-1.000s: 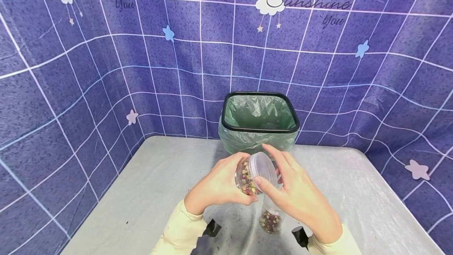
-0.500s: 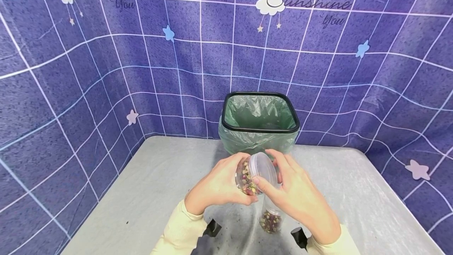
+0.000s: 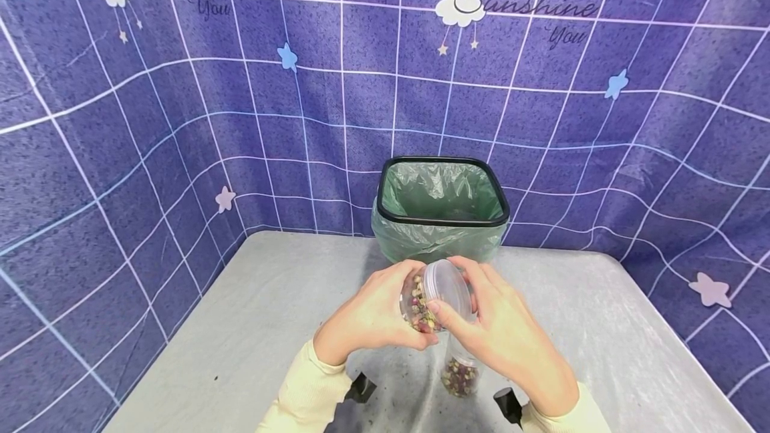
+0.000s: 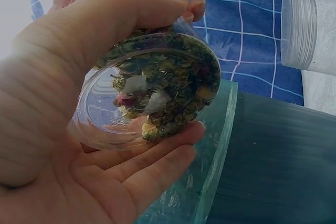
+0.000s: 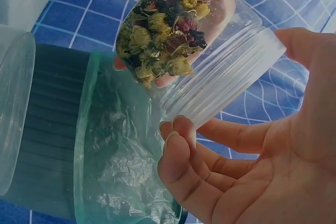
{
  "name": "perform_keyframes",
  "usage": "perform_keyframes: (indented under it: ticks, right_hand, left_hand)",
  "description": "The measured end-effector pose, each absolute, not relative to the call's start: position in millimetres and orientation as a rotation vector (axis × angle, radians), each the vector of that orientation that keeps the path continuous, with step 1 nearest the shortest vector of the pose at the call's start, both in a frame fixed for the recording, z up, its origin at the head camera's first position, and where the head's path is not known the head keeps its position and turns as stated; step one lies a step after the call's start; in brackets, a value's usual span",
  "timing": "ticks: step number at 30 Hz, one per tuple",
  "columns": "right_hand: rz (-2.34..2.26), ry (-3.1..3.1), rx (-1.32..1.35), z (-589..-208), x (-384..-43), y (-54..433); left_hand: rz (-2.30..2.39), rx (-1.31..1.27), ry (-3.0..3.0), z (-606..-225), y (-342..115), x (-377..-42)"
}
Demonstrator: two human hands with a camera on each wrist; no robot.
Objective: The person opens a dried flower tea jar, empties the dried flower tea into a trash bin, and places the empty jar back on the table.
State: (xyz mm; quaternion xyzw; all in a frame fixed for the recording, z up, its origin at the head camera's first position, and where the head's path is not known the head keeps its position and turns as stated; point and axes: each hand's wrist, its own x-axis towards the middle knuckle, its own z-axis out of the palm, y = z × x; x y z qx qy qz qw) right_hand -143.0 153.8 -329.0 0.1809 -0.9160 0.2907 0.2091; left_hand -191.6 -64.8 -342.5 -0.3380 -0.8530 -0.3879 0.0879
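A clear jar (image 3: 415,303) of dried yellow and dark red flower buds is tilted on its side above the table. My left hand (image 3: 375,309) grips its body, thumb on one side and fingers beneath in the left wrist view. Facing right is the jar's clear ribbed lid (image 3: 454,286). My right hand (image 3: 511,329) holds this lid, its thumb on the near edge and fingers round the far side; the fingertips (image 5: 176,148) touch the rim in the right wrist view. Below the hands stands a second clear jar (image 3: 460,377) with similar buds, its top partly hidden.
Behind the hands stands a bin with a black rim (image 3: 442,222) and a green plastic liner (image 3: 436,239). A blue-purple grid-patterned cloth (image 3: 313,112) hangs around the grey table (image 3: 259,326). A small dark speck (image 3: 216,377) lies at left.
The fingers of my right hand have drawn in slightly and come down around the lid, and its thumb has shifted a little left. My left hand and the jar look nearly still.
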Motion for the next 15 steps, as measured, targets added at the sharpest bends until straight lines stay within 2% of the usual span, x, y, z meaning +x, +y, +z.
perform_keyframes:
  ticks: [15]
  right_hand:
    - [0.739,-2.487,0.633,-328.4,-142.0,155.2]
  left_hand:
    - [-1.144,-1.01,-2.544,-342.6,-65.5,-191.3]
